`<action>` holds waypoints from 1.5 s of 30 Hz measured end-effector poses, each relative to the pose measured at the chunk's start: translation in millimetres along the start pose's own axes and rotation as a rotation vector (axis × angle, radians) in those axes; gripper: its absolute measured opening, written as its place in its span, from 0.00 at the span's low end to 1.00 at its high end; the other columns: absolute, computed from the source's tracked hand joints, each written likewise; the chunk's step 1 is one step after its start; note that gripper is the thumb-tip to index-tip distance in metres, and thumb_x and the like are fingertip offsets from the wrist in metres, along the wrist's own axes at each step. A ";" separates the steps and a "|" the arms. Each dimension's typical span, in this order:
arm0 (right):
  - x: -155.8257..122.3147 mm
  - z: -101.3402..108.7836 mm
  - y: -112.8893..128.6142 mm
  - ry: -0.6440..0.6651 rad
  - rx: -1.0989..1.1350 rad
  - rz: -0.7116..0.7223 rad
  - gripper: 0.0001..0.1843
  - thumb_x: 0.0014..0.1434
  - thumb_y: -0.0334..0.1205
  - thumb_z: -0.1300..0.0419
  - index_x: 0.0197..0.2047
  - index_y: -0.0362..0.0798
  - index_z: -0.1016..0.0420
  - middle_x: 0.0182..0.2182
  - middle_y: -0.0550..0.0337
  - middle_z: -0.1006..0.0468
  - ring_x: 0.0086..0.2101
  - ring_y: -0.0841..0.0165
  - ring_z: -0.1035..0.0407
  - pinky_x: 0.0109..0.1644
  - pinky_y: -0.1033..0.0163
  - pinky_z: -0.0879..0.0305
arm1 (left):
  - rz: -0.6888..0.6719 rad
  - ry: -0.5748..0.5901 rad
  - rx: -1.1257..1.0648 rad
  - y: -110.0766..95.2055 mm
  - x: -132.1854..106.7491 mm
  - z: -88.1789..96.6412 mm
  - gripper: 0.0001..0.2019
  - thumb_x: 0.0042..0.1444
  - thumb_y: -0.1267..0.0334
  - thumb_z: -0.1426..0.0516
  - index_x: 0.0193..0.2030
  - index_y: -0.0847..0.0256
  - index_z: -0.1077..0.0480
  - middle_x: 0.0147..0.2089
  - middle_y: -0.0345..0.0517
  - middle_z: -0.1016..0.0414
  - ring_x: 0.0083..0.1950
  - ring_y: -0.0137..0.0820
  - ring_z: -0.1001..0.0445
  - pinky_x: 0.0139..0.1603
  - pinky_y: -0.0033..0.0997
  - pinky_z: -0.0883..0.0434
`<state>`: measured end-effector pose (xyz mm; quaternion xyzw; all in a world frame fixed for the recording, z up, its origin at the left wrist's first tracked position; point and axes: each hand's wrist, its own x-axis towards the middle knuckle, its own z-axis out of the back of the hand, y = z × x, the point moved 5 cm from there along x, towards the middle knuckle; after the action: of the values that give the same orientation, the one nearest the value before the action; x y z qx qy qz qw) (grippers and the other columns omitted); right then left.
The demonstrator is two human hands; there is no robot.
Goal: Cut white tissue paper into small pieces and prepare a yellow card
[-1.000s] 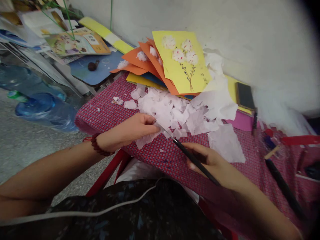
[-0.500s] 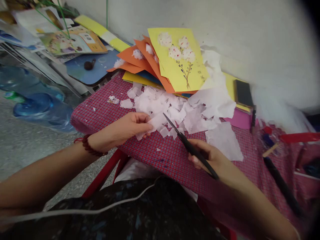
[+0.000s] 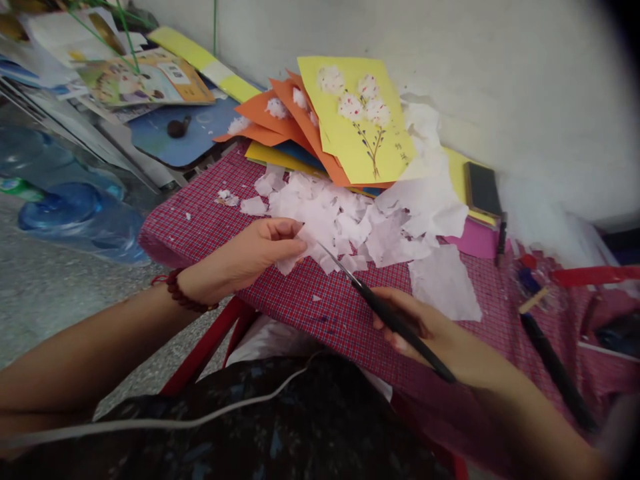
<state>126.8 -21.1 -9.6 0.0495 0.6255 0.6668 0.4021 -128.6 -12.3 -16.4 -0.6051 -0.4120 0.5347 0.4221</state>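
My left hand (image 3: 265, 250) pinches a piece of white paper (image 3: 311, 239) between thumb and fingers; its outline blends into the scraps behind. In my right hand (image 3: 415, 327) is a pair of scissors (image 3: 380, 307) with dark handles, the blades pointing up and left. The blade tips lie by the right edge of the held paper, and I cannot tell whether they touch it. Beyond both hands spreads a pile of torn white paper scraps (image 3: 345, 210) on a red checked tablecloth (image 3: 195, 217).
Orange sheets (image 3: 327, 157) and a yellow card with white paper blossoms (image 3: 367, 123) lean behind the scraps. To the right are a dark box (image 3: 483, 189), a black marker-like rod (image 3: 555, 370) and a red object (image 3: 595, 275). Blue water bottles (image 3: 80, 213) stand on the floor at left.
The scissors and my right hand have shifted slightly left and down, bringing the blade tips nearer my left hand. My left hand still holds the paper in nearly the same place.
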 end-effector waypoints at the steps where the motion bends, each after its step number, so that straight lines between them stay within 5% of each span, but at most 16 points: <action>1: 2.0 -2.0 2.0 0.002 0.000 -0.003 0.39 0.54 0.57 0.32 0.64 0.49 0.33 0.44 0.51 0.25 0.44 0.58 0.29 0.51 0.54 0.29 | 0.000 0.024 0.019 1.1 -0.5 -1.7 0.06 0.52 0.64 0.40 0.26 0.60 0.30 0.24 0.37 0.30 0.24 0.22 0.34 0.28 0.22 0.35; 13: 11.4 -2.1 10.3 -0.029 0.001 0.042 0.36 0.54 0.63 0.36 0.57 0.47 0.28 0.37 0.53 0.24 0.36 0.61 0.29 0.40 0.58 0.29 | 0.037 0.167 0.049 11.5 0.6 -5.9 0.05 0.53 0.63 0.40 0.28 0.61 0.26 0.27 0.38 0.26 0.27 0.23 0.32 0.30 0.23 0.34; 19: 6.7 5.3 2.5 -0.046 -0.003 0.069 0.33 0.55 0.64 0.37 0.53 0.47 0.27 0.33 0.55 0.25 0.31 0.64 0.30 0.36 0.58 0.29 | 0.022 0.136 0.052 15.4 3.2 -0.1 0.03 0.52 0.67 0.42 0.30 0.61 0.26 0.27 0.38 0.27 0.27 0.23 0.33 0.31 0.23 0.37; 26: -18.2 31.8 -5.8 -0.385 -0.553 -0.035 0.37 0.58 0.55 0.37 0.66 0.51 0.35 0.53 0.45 0.25 0.49 0.48 0.29 0.55 0.39 0.33 | -0.029 0.135 0.177 6.9 0.8 -2.9 0.10 0.56 0.67 0.44 0.25 0.61 0.28 0.26 0.37 0.29 0.26 0.23 0.35 0.31 0.25 0.38; 35: -21.3 6.9 -1.0 -0.095 -0.192 -0.007 0.37 0.54 0.52 0.32 0.64 0.50 0.32 0.61 0.48 0.27 0.59 0.48 0.31 0.63 0.44 0.34 | -0.013 0.295 0.304 1.4 -0.7 -22.0 0.10 0.57 0.62 0.43 0.26 0.62 0.26 0.24 0.39 0.28 0.27 0.25 0.32 0.31 0.25 0.37; 39: -15.8 1.6 1.0 -0.077 -0.111 0.015 0.38 0.53 0.50 0.30 0.64 0.49 0.31 0.60 0.48 0.26 0.58 0.50 0.30 0.62 0.48 0.31 | 0.050 0.421 0.257 4.1 -3.0 -30.1 0.12 0.57 0.59 0.42 0.26 0.62 0.25 0.26 0.41 0.25 0.27 0.26 0.30 0.31 0.25 0.35; 45: -12.4 -1.1 0.2 -0.071 -0.029 0.040 0.36 0.52 0.48 0.29 0.62 0.48 0.28 0.58 0.49 0.23 0.56 0.51 0.28 0.61 0.49 0.31 | 0.083 0.466 0.270 7.8 -2.1 -30.5 0.11 0.59 0.60 0.44 0.31 0.62 0.23 0.30 0.41 0.22 0.30 0.24 0.28 0.33 0.23 0.33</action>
<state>134.4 -29.3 -4.3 0.0795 0.6001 0.6815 0.4113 -98.1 -18.8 -21.0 -0.6665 -0.2038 0.4480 0.5599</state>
